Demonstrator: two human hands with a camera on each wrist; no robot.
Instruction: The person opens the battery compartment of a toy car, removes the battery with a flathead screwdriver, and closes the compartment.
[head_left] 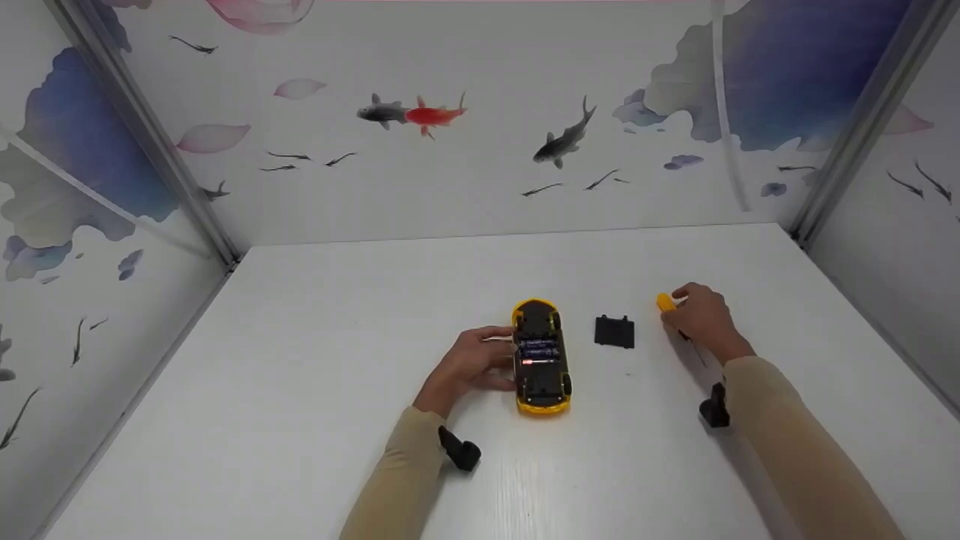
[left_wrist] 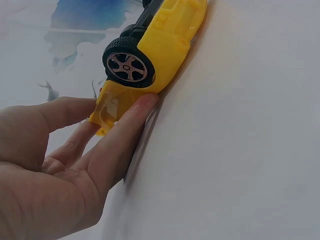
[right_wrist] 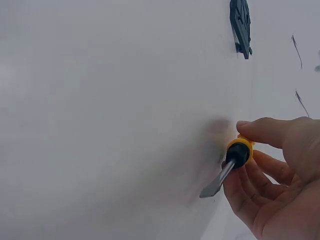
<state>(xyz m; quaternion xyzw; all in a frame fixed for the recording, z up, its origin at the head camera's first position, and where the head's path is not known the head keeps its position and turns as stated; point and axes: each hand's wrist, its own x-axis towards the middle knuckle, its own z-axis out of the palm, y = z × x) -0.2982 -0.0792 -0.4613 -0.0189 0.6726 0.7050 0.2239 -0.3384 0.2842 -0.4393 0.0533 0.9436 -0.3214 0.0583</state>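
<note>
A yellow toy car lies upside down on the white table, its black underside facing up. Batteries sit in its uncovered compartment. On the car's left side, my left hand holds the yellow body between thumb and fingers; a wheel shows just above them in the left wrist view. My right hand pinches a flat-blade screwdriver by its yellow handle. In the right wrist view its metal blade points away from the palm. A black battery cover lies between the car and the right hand.
The white tabletop extends around the objects. Upright panels painted with fish and petals close off the back and both sides, with metal posts at the corners.
</note>
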